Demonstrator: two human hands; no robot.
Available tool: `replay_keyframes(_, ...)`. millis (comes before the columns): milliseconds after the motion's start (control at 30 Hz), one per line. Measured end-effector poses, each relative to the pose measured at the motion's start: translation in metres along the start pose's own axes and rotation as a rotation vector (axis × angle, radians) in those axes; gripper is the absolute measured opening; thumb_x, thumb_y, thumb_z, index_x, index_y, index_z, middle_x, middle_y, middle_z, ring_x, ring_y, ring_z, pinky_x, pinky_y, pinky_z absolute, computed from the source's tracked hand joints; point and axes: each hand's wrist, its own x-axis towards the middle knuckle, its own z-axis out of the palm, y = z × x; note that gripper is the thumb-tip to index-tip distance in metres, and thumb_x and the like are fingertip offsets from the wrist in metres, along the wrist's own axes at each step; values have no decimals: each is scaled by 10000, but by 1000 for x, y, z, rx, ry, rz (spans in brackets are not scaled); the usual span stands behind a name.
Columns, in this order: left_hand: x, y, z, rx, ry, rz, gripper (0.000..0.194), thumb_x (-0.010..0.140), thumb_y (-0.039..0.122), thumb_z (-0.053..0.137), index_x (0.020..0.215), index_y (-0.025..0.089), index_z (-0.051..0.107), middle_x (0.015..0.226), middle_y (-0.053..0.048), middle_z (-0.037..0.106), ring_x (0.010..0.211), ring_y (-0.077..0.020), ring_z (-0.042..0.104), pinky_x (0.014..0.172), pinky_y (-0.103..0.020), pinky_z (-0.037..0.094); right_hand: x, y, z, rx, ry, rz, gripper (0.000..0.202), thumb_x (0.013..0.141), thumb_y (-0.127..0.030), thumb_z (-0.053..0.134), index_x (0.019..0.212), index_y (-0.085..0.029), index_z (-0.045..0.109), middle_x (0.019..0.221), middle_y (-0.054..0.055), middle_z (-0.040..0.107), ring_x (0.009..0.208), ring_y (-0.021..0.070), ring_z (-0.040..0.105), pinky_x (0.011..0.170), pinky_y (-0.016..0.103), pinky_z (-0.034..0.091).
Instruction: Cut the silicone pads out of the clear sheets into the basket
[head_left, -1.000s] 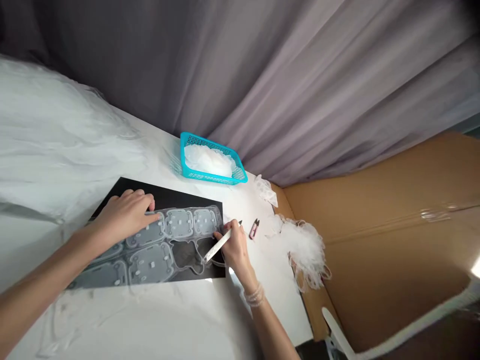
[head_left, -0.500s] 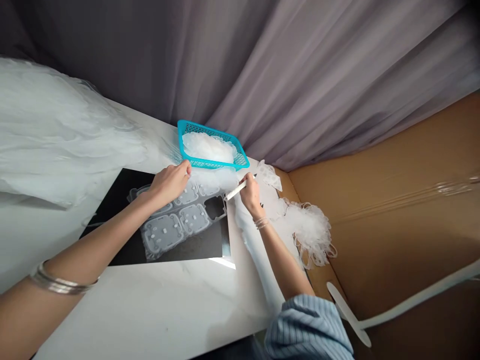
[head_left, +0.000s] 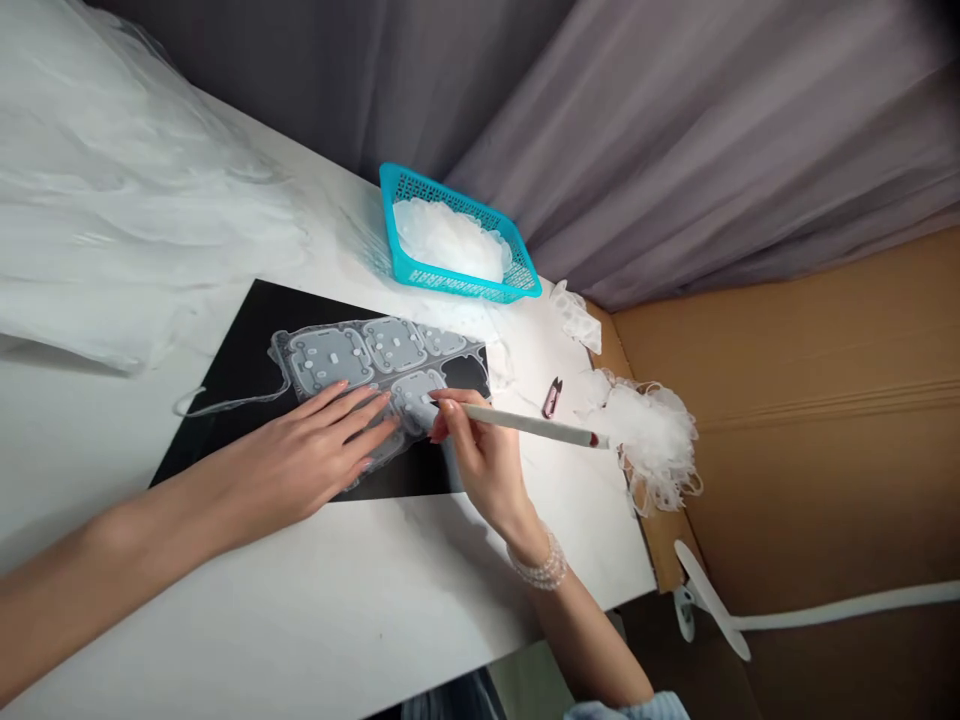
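Note:
A clear sheet of grey-white rounded squares (head_left: 330,357) lies on a black mat (head_left: 247,345), with one square opening near its right end. My left hand (head_left: 307,455) rests flat on the sheet's lower left part, fingers spread. Between the fingers of my right hand (head_left: 480,450) is a long white pen-like tool (head_left: 536,425), its tip at a square in the lower row beside the opening. A loose translucent strip (head_left: 240,400) trails off the sheet's left end.
A blue basket (head_left: 457,283) holding white translucent pieces stands at the back. Small pink-handled snips (head_left: 553,398) lie right of the mat, near a white stringy heap (head_left: 656,440). Sheer white material (head_left: 112,220) covers the left; cardboard (head_left: 810,420) stands right.
My left hand has come down from near the basket and opened flat on the sheet. My right hand has moved down with the tool, now over the squares. The translucent piece below the basket is gone.

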Motion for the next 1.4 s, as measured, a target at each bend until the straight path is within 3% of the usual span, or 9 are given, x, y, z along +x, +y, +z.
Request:
replay_keyframes(100,-1,6,2,6,9,10,423,967,294,485,1350,180,621,1434,-181,582,1339,-371,526,1146,-557,367,1,-3,18,-44,42,-40,127,988,-286,538,954,-186,607,800,15,618,689,133,612,638,263,493)
replay_keyframes(233,-2,13,2,16,27,-14,452,940,319,535,1355,160,614,1422,-190,588,1342,-385,511,1148,-556,363,2,-1,27,-159,79,-97,134,961,-216,565,831,-188,578,740,-9,593,634,110,547,598,246,452)
replay_keyframes(567,-3,16,-10,-35,9,-27,467,964,318,412,1356,158,610,1406,-142,614,1337,-377,507,1126,-551,376,-4,2,30,-311,1,-177,112,981,-204,528,894,-199,599,760,4,625,646,127,583,597,268,479)
replay_keyframes(767,-4,14,-14,-69,-17,-36,473,937,345,453,1358,191,601,1413,-134,608,1347,-357,507,1139,-539,372,-3,3,33,-404,-19,-187,116,998,-219,514,907,-204,584,766,8,622,650,129,580,605,268,476)
replay_keyframes(933,-5,14,-13,-100,2,-70,447,944,354,447,1336,216,612,1475,-112,559,1378,-342,480,1159,-538,345,-12,2,31,-579,-52,-357,129,973,-115,489,874,-193,520,710,8,558,584,126,491,532,266,427)
replay_keyframes(1067,-7,14,-10,-143,-5,-73,394,946,311,453,1263,204,661,1474,-121,558,1369,-353,491,1158,-547,341,-18,5,28,-713,-121,-569,156,980,-57,444,924,-176,527,746,48,611,753,178,594,659,304,518)
replay_keyframes(1200,-9,11,-6,-138,-17,-48,416,964,370,432,1317,259,620,1497,-90,539,1398,-334,465,1177,-542,314,-12,10,26,-818,-134,-737,157,992,-59,451,990,-158,573,809,72,659,914,212,641,775,333,563)
replay_keyframes(1300,-8,11,-10,-106,-6,-30,430,968,302,361,1305,240,623,1454,-98,581,1373,-340,495,1162,-554,321,-8,12,26,-828,-119,-759,137,980,-58,494,984,-148,598,856,88,683,981,229,656,810,338,578)
replay_keyframes(1400,-4,11,-18,-101,-4,-22,451,975,281,317,1266,192,650,1365,-128,647,1329,-358,538,1127,-561,362,-7,10,26,-836,-121,-676,178,1000,-74,455,1042,-137,616,1096,164,693,1112,256,646,873,376,588)
